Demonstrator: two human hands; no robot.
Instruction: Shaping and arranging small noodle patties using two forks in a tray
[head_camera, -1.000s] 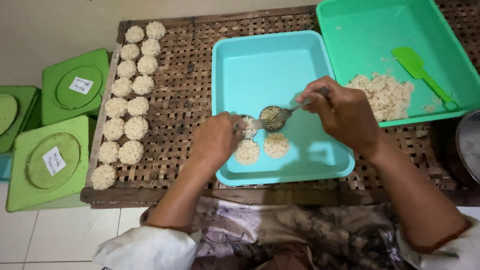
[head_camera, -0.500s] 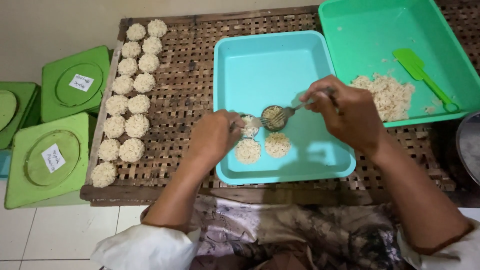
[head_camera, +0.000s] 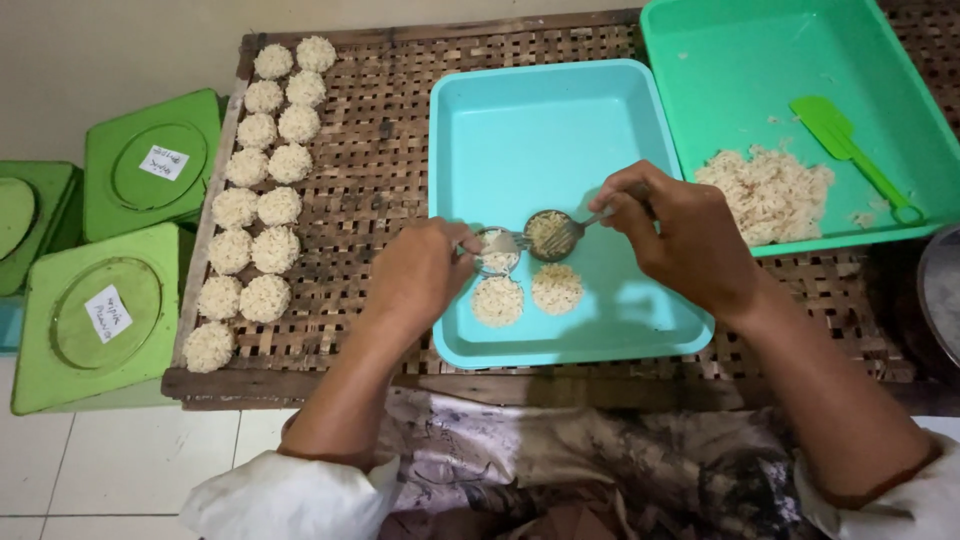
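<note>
Fourteen rice pucks (head_camera: 262, 214) on the rack (head_camera: 370, 180), two (head_camera: 527, 294) in the blue tray (head_camera: 540, 130).

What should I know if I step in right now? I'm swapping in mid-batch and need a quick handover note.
Left hand holds a small round metal mould packed with rice over the light blue plastic tray.
Right hand holds a metal fork against a second filled round mould.
Done: two round rice cakes lie in the blue tray; rows of finished rice cakes sit on the woven bamboo rack.
Left: a pile of loose cooked rice beside a green plastic spatula in the green plastic tray.
</note>
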